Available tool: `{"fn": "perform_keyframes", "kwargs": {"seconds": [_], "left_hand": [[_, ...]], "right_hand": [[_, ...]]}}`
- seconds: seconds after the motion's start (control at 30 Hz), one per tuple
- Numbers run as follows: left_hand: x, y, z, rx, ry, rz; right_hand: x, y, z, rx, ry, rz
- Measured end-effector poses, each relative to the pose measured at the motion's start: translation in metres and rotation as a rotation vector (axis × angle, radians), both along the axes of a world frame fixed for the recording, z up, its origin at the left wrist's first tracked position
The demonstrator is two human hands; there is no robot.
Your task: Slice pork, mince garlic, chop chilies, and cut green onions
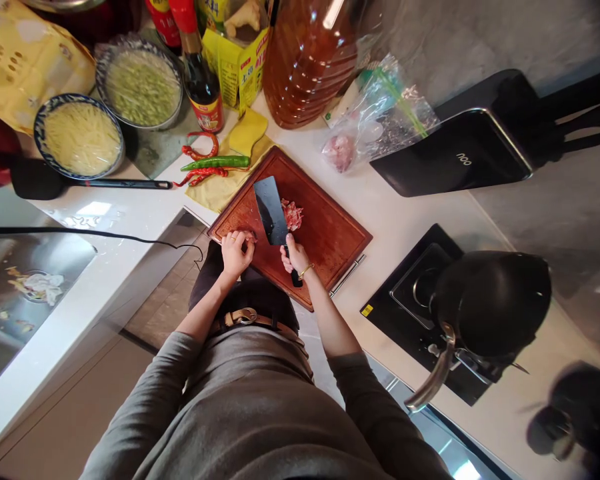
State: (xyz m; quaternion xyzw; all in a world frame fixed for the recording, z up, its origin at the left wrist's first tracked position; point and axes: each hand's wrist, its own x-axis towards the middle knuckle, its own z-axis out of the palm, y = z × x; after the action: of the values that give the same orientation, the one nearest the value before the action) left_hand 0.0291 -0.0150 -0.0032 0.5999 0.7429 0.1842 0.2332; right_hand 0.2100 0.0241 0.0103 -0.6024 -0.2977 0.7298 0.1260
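The step in hand looks like cutting meat on the reddish-brown wooden cutting board (325, 233), which lies at an angle near the front edge of the white surface (395, 213). The right hand (294, 257), with a thin gold bangle at the wrist, is closed around the handle of a broad dark cleaver (271, 210); its blade points away from the person across the board's middle. Just beside the blade, on its right, sits a small heap of pink raw meat pieces (292, 215). The left hand (237, 250) rests at the board's near left edge with its fingers curled in narrowly; whether it pinches another scrap of meat there I cannot tell.

By my judgement, a further cut calls for the left hand to steady the meat with fingertips tucked back from the edge.

Beyond the board's far left corner, red and green chilli peppers (207, 163) lie on a yellow cloth (240, 150). Further left stand a blue-rimmed bowl of pale shredded strips (81, 137) and a metal bowl of green shreds (141, 85), with a dark sauce bottle (203, 80) and a large amber oil jug (313, 60) behind the board. A clear plastic bag (380, 117) lies beyond the board's far right corner. To the board's right, a black wok (490, 303) sits on a black hob (410, 287).
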Motion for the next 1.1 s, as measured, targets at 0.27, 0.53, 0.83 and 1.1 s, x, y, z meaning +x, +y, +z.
{"fn": "perform_keyframes", "kwargs": {"seconds": [0.27, 0.53, 0.83, 1.1], "left_hand": [[-0.001, 0.001, 0.004, -0.005, 0.012, -0.004], [0.009, 0.021, 0.021, -0.007, 0.005, -0.031], [0.019, 0.058, 0.022, -0.164, 0.062, -0.242], [0.002, 0.054, 0.034, -0.241, 0.195, -0.127]], "right_hand": [[0.028, 0.02, 0.011, -0.124, 0.191, -0.17], [0.02, -0.007, 0.034, 0.177, -0.099, -0.194], [0.004, -0.03, 0.043, 0.205, -0.224, -0.208], [0.008, -0.033, 0.045, 0.342, -0.481, 0.115]]}}
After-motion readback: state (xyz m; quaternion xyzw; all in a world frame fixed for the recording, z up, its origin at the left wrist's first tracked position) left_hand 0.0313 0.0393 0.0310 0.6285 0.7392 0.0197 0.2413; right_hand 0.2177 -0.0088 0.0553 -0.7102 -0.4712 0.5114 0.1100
